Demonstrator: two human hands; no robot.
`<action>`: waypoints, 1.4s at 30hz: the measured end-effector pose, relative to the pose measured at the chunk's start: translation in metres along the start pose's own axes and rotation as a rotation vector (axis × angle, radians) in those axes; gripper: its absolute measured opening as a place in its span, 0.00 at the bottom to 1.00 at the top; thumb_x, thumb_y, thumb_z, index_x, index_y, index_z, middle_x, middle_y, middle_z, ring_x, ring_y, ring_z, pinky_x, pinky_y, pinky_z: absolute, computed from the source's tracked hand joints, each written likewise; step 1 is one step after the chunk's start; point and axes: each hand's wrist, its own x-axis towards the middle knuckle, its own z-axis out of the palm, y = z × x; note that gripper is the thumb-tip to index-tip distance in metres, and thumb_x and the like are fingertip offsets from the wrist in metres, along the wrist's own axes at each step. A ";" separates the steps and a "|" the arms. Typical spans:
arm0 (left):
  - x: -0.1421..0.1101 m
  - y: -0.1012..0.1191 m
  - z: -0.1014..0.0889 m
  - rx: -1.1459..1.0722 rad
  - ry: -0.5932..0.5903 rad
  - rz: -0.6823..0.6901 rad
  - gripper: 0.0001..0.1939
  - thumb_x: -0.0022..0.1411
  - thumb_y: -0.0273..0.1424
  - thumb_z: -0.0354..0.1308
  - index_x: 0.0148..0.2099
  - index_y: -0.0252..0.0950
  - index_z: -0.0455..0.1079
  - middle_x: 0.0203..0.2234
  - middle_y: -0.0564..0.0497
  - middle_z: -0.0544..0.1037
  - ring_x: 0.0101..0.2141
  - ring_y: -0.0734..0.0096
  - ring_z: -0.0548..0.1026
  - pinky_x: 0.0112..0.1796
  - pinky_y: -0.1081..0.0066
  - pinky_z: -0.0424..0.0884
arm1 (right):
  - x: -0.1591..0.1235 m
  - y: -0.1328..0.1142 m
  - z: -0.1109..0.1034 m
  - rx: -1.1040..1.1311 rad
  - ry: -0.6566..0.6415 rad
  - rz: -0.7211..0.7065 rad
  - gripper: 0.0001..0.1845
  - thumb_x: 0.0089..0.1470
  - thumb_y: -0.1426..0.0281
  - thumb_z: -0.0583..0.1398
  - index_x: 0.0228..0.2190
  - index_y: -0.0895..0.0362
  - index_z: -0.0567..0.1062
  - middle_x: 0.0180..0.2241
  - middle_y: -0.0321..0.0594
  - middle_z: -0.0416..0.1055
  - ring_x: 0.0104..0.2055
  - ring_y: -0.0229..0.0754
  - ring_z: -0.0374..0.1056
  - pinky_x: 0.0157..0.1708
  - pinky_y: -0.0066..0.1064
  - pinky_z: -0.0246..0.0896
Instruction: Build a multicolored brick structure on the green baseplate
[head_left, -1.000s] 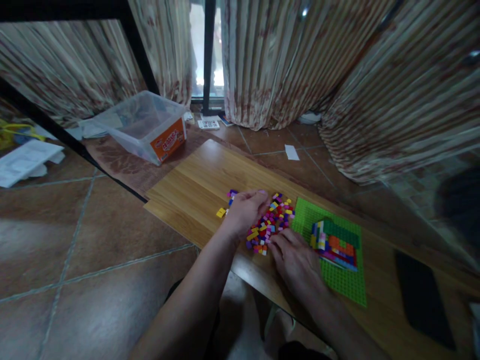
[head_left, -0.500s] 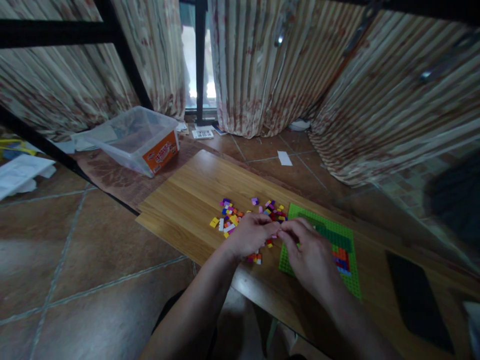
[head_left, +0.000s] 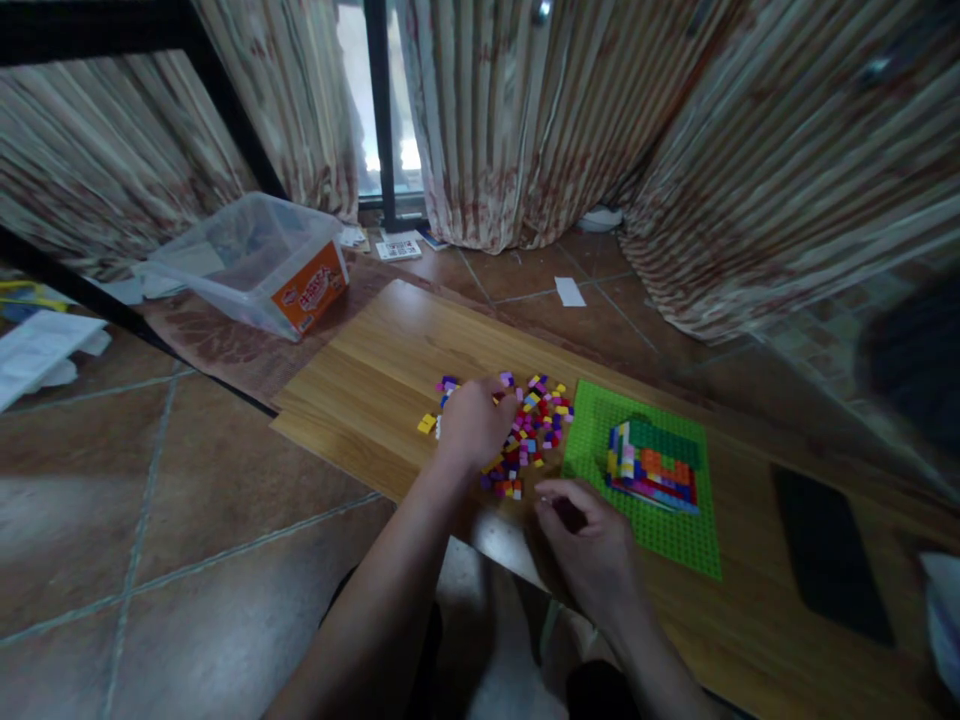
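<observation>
My left hand [head_left: 478,420] is over the pile of loose toy bricks [head_left: 529,440], its thumb and forefinger slightly apart above them; the other fingers are curled and mostly hidden. Nearer the table's front edge, my right hand [head_left: 589,535] has thumb and forefinger pinched, with a small pale brick [head_left: 546,499] just showing at the tips. To its right lies a green baseplate [head_left: 652,550]. A block built of coloured bricks [head_left: 652,467] stands on it, with red, orange, blue, yellow and white parts and a dark green section along the back.
The wooden table [head_left: 382,350] runs diagonally. A dark flat object [head_left: 829,555] lies at its right end. On the floor beyond the left end stands a clear plastic bin [head_left: 262,265] with an orange label. Striped curtains [head_left: 517,120] hang behind, and a white paper [head_left: 570,292] lies on the tiles.
My hands have parted. The left moved left over the loose bricks, while the right drew back toward the front edge, uncovering the built block on the baseplate. The view has shifted slightly.
</observation>
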 end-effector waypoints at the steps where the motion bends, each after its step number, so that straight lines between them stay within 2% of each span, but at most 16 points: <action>1: 0.000 -0.001 0.001 0.036 0.009 -0.014 0.10 0.58 0.33 0.56 0.27 0.37 0.74 0.21 0.50 0.73 0.26 0.68 0.69 0.30 0.72 0.58 | -0.002 -0.001 0.004 -0.030 0.001 -0.014 0.08 0.55 0.66 0.58 0.33 0.52 0.78 0.33 0.39 0.76 0.35 0.44 0.72 0.35 0.34 0.64; 5: 0.000 -0.004 0.005 0.108 0.002 -0.037 0.11 0.59 0.34 0.58 0.26 0.39 0.74 0.22 0.47 0.74 0.29 0.63 0.72 0.33 0.71 0.61 | -0.003 -0.007 0.017 -0.151 0.020 -0.047 0.09 0.56 0.66 0.57 0.30 0.52 0.76 0.30 0.38 0.74 0.32 0.43 0.71 0.34 0.33 0.63; 8: 0.000 -0.006 0.005 0.104 -0.010 -0.026 0.10 0.58 0.34 0.59 0.26 0.39 0.74 0.22 0.47 0.74 0.29 0.62 0.73 0.34 0.71 0.62 | -0.002 -0.008 0.022 -0.241 0.036 -0.088 0.09 0.57 0.67 0.55 0.30 0.53 0.75 0.31 0.39 0.74 0.34 0.44 0.71 0.36 0.35 0.62; 12: 0.001 -0.008 0.001 0.117 -0.008 -0.010 0.09 0.58 0.33 0.57 0.27 0.39 0.75 0.22 0.48 0.74 0.28 0.64 0.71 0.32 0.71 0.59 | 0.002 -0.004 0.022 -0.324 0.024 -0.109 0.09 0.58 0.69 0.54 0.31 0.54 0.74 0.34 0.42 0.75 0.35 0.45 0.71 0.37 0.35 0.61; 18: 0.001 -0.007 -0.005 0.028 -0.109 0.034 0.10 0.58 0.32 0.54 0.30 0.38 0.76 0.19 0.53 0.69 0.23 0.71 0.65 0.27 0.72 0.54 | 0.008 0.003 0.016 -0.345 -0.004 -0.137 0.09 0.58 0.70 0.54 0.33 0.53 0.75 0.34 0.42 0.75 0.36 0.45 0.71 0.36 0.35 0.62; 22: -0.003 -0.006 -0.007 -0.062 -0.223 0.073 0.13 0.59 0.34 0.53 0.24 0.36 0.70 0.17 0.55 0.65 0.22 0.74 0.62 0.26 0.72 0.53 | 0.009 0.004 0.016 -0.342 -0.030 -0.170 0.10 0.59 0.71 0.53 0.33 0.54 0.75 0.34 0.42 0.74 0.37 0.45 0.71 0.38 0.35 0.62; 26: -0.010 -0.003 -0.007 -0.127 -0.390 0.049 0.18 0.60 0.40 0.53 0.22 0.36 0.64 0.16 0.56 0.63 0.20 0.76 0.60 0.24 0.72 0.52 | 0.014 -0.001 0.007 -0.339 0.023 -0.187 0.10 0.61 0.70 0.52 0.32 0.54 0.74 0.33 0.41 0.73 0.35 0.43 0.70 0.36 0.34 0.61; 29: -0.014 0.002 -0.005 -0.183 -0.546 0.027 0.20 0.59 0.44 0.53 0.23 0.35 0.65 0.16 0.57 0.62 0.21 0.76 0.60 0.23 0.73 0.52 | 0.021 -0.008 -0.006 -0.336 0.090 -0.229 0.10 0.62 0.68 0.53 0.34 0.55 0.73 0.33 0.40 0.71 0.35 0.43 0.69 0.36 0.34 0.60; 31: -0.016 0.005 -0.004 -0.230 -0.604 0.048 0.19 0.59 0.44 0.54 0.24 0.35 0.66 0.16 0.58 0.62 0.21 0.76 0.59 0.23 0.73 0.52 | 0.026 -0.013 -0.012 -0.330 0.113 -0.259 0.10 0.62 0.68 0.53 0.34 0.56 0.73 0.34 0.41 0.71 0.36 0.43 0.69 0.36 0.34 0.60; 35: -0.017 0.009 -0.002 -0.290 -0.612 0.043 0.17 0.60 0.40 0.53 0.23 0.35 0.63 0.16 0.58 0.59 0.21 0.77 0.57 0.23 0.72 0.51 | 0.031 -0.017 -0.013 -0.223 0.108 -0.248 0.10 0.61 0.67 0.53 0.33 0.55 0.73 0.33 0.40 0.71 0.35 0.42 0.68 0.35 0.33 0.61; 38: -0.017 0.008 0.000 -0.338 -0.590 -0.001 0.16 0.61 0.38 0.52 0.23 0.36 0.62 0.16 0.58 0.59 0.20 0.77 0.56 0.22 0.72 0.50 | 0.030 -0.014 -0.007 -0.021 0.120 -0.142 0.10 0.61 0.63 0.55 0.34 0.55 0.73 0.32 0.38 0.71 0.33 0.41 0.68 0.33 0.32 0.61; 40: -0.016 0.006 0.002 -0.346 -0.540 -0.036 0.15 0.61 0.37 0.51 0.24 0.36 0.63 0.16 0.58 0.60 0.20 0.77 0.57 0.22 0.72 0.51 | 0.029 -0.010 -0.004 0.127 0.122 -0.045 0.12 0.60 0.60 0.56 0.36 0.55 0.73 0.28 0.36 0.70 0.29 0.40 0.67 0.30 0.31 0.61; 42: -0.013 0.004 0.004 -0.277 -0.430 -0.045 0.14 0.61 0.34 0.52 0.23 0.36 0.64 0.16 0.57 0.61 0.20 0.76 0.58 0.23 0.72 0.52 | 0.028 -0.006 -0.002 0.217 0.126 0.034 0.13 0.58 0.58 0.58 0.36 0.55 0.74 0.26 0.34 0.70 0.27 0.39 0.66 0.27 0.30 0.61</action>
